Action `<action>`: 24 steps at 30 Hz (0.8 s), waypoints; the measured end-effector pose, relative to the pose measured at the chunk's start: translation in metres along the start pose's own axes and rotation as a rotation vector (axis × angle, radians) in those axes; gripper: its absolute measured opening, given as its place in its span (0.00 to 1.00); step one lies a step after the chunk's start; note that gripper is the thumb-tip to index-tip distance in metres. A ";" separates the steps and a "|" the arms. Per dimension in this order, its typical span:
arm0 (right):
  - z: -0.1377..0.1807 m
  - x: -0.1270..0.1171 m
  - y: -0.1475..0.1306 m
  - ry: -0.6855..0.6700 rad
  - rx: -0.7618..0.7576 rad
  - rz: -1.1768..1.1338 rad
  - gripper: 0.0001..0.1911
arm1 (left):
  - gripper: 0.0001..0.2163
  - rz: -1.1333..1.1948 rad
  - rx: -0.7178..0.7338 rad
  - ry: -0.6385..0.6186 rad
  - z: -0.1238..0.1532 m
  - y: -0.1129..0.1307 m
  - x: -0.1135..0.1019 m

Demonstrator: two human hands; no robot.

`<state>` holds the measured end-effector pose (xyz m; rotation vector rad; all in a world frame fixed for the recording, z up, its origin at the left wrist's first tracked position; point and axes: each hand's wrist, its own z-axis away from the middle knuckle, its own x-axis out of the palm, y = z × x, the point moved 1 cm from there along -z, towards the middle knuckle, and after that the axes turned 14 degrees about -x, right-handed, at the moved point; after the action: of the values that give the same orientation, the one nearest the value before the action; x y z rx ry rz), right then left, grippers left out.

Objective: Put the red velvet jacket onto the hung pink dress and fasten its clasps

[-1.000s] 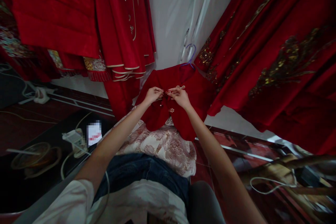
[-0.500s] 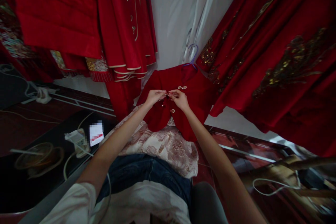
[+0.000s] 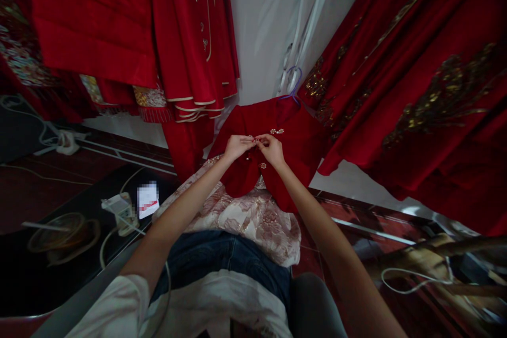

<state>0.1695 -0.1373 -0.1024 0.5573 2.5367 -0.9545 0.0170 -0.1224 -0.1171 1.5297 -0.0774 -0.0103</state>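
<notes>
A short red jacket (image 3: pixel 303 142) lies spread over my lap, with a purple hanger (image 3: pixel 293 84) at its neck. Jewelled flower-shaped fasteners run down its front: an upper one (image 3: pixel 277 131) and a lower one (image 3: pixel 262 166) show. Between these two, my left hand (image 3: pixel 240 146) and my right hand (image 3: pixel 271 149) meet, fingertips almost touching. Both are closed in a pinch on the jacket's front edges at a middle fastener, which the fingers mostly hide. Beneath the jacket lies a pale pink floral brocade cloth (image 3: pixel 241 219).
Red gowns hang at the left (image 3: pixel 95 21) and the right (image 3: pixel 428 79) before a white wall (image 3: pixel 261 26). On a black table (image 3: pixel 19 290) at the left are a lidded plastic bowl (image 3: pixel 59 232), a small pale device with a cable (image 3: pixel 121 211) and a lit phone-like screen (image 3: pixel 148 200).
The view has shifted slightly. My fingertips have drawn a little closer together at the middle fastener; both hands keep their pinch on the jacket.
</notes>
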 end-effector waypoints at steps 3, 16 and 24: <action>-0.001 0.002 -0.001 0.031 -0.022 0.051 0.08 | 0.13 -0.038 0.062 0.039 -0.006 -0.007 0.001; 0.032 -0.020 -0.009 0.137 0.053 -0.018 0.14 | 0.15 -0.231 0.308 -0.136 0.015 -0.025 -0.020; 0.101 -0.023 0.004 -0.143 0.206 0.089 0.19 | 0.15 -0.415 0.334 -0.056 0.050 -0.060 -0.013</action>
<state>0.2115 -0.2095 -0.1645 0.6310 2.2838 -1.1861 0.0033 -0.1743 -0.1752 1.8552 0.2040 -0.3876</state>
